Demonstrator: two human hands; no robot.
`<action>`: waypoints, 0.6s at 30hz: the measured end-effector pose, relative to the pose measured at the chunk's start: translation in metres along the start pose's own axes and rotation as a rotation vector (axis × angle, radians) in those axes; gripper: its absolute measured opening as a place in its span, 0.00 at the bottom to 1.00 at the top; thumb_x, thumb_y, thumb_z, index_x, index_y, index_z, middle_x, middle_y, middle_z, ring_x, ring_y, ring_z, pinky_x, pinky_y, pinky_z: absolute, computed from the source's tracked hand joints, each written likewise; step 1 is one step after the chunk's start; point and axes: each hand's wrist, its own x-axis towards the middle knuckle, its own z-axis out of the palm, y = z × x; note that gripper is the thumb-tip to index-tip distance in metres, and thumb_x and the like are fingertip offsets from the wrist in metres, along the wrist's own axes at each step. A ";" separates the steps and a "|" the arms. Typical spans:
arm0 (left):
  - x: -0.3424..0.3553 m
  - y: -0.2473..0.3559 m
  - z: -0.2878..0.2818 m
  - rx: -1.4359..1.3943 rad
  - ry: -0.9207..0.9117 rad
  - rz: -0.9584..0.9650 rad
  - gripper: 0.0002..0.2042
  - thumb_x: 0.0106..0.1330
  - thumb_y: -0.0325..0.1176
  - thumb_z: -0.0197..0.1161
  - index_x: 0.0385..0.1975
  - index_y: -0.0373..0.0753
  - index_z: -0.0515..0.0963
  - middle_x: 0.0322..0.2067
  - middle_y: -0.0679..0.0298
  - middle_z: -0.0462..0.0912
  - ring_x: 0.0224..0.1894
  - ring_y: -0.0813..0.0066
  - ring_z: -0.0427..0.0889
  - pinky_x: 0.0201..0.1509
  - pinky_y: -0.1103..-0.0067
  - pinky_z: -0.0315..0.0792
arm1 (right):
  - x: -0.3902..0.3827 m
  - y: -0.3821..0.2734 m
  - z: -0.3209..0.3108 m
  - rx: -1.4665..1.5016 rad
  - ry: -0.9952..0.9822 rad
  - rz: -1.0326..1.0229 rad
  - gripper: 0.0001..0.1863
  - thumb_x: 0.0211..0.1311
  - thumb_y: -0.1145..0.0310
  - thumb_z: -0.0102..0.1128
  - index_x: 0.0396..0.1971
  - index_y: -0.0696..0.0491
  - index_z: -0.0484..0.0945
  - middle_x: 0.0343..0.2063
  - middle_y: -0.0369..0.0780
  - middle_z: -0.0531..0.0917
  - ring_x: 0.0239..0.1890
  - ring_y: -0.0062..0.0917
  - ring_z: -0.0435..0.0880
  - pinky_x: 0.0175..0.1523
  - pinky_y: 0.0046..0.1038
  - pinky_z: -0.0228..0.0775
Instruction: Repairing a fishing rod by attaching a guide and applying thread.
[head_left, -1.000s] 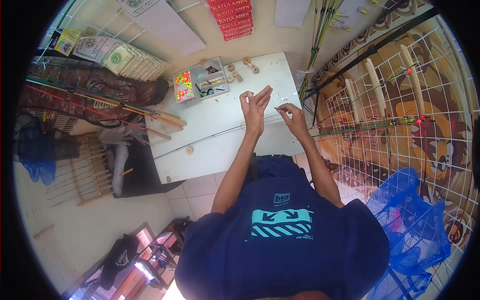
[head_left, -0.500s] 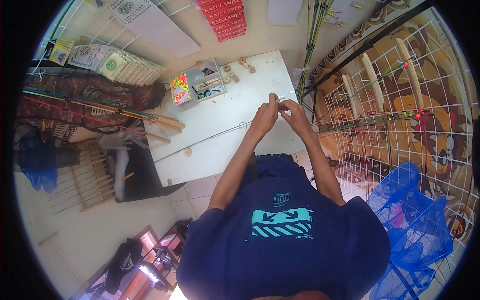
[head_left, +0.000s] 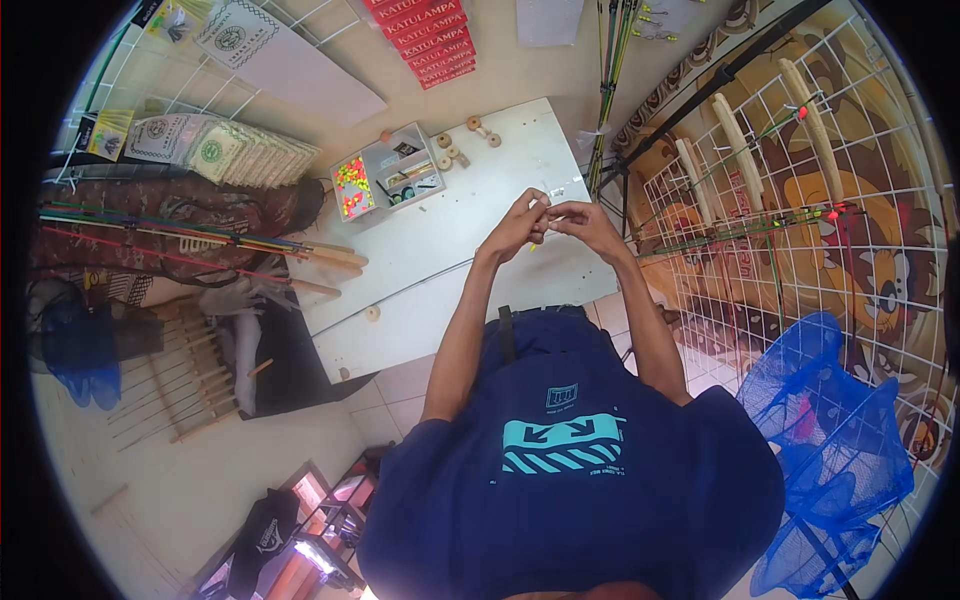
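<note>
My left hand (head_left: pixel 522 225) and my right hand (head_left: pixel 585 222) meet above the front half of the white table (head_left: pixel 400 285), both with fingers closed in a pinch. A tiny yellow-green piece (head_left: pixel 534 247) shows just under the fingertips; what exactly they grip is too small to make out. A divided plastic box (head_left: pixel 407 170) with yellow and pink bits (head_left: pixel 354 188) sits at the back left of the table, with several small wooden spools (head_left: pixel 474 124) beside it. A single spool (head_left: pixel 372 313) lies near the front left.
Fishing rods with wooden handles (head_left: pixel 338 258) jut over the table's left end. More rods (head_left: pixel 607 110) stand at the back right. A wire grid (head_left: pixel 760 200) with wooden holders runs along the right, blue nets (head_left: pixel 825 450) below it. A dark bag (head_left: pixel 180 210) is at left.
My hands have come together from apart, and my left hand's fingers, raised earlier, have folded into a pinch. The pair has moved slightly down since half a second ago.
</note>
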 end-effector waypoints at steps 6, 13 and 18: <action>-0.001 0.000 0.002 -0.083 -0.041 -0.024 0.11 0.75 0.43 0.50 0.39 0.42 0.64 0.20 0.74 0.59 0.21 0.84 0.58 0.28 0.82 0.63 | 0.000 0.003 0.002 -0.201 0.090 -0.006 0.12 0.59 0.66 0.66 0.40 0.56 0.82 0.33 0.33 0.84 0.31 0.13 0.76 0.39 0.19 0.68; -0.002 0.000 -0.004 -0.241 0.028 -0.037 0.10 0.74 0.42 0.51 0.40 0.41 0.65 0.21 0.70 0.67 0.22 0.80 0.67 0.28 0.79 0.67 | 0.000 0.011 0.005 -0.162 0.142 -0.084 0.07 0.61 0.69 0.64 0.35 0.57 0.81 0.30 0.33 0.83 0.30 0.13 0.76 0.38 0.18 0.68; -0.001 -0.001 -0.011 -0.253 0.070 -0.018 0.13 0.73 0.43 0.52 0.43 0.39 0.66 0.24 0.66 0.72 0.25 0.76 0.73 0.32 0.76 0.74 | -0.002 0.004 0.006 -0.058 0.087 -0.125 0.07 0.60 0.72 0.65 0.36 0.59 0.83 0.30 0.34 0.84 0.32 0.13 0.78 0.40 0.18 0.70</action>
